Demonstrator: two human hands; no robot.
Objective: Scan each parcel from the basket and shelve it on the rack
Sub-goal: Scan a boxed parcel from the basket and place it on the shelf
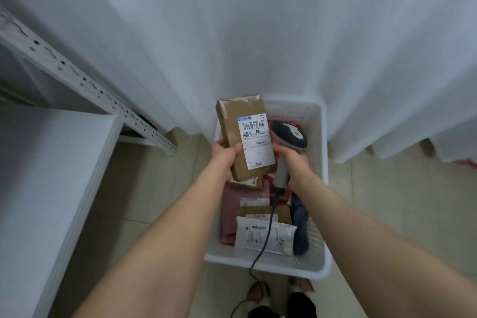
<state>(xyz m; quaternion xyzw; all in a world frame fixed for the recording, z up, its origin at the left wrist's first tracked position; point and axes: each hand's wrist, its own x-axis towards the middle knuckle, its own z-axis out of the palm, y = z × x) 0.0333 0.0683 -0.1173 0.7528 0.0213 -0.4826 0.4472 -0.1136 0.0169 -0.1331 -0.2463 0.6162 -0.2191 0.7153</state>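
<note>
While above the basket (263, 266), parcel (245, 137) beside scanner (290, 134).

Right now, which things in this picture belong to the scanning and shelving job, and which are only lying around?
Belong to the job:
brown box, held by the left hand
scanner, held by the right hand
basket
pink bag and white bag inside it
rack

Only around:
curtain
floor tiles
</note>
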